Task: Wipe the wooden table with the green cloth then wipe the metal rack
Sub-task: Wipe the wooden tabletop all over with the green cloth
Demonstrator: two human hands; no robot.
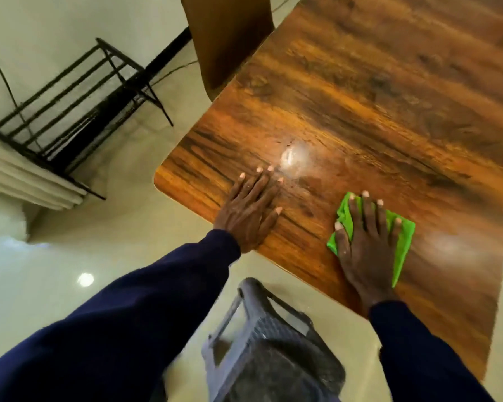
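Observation:
The wooden table (375,97) fills the right and upper part of the head view, glossy with dark grain. My right hand (366,239) lies flat with spread fingers on the green cloth (404,245), pressing it onto the table near the front edge. My left hand (250,207) rests flat on the bare wood near the table's left corner, fingers straight. The black metal rack (70,91) stands on the floor at the upper left, against the white wall, apart from both hands.
A grey plastic stool (270,349) stands on the pale tiled floor just below the table's front edge, between my arms. A wooden chair back (227,39) rises at the table's far left side. White folded fabric (26,181) lies beside the rack.

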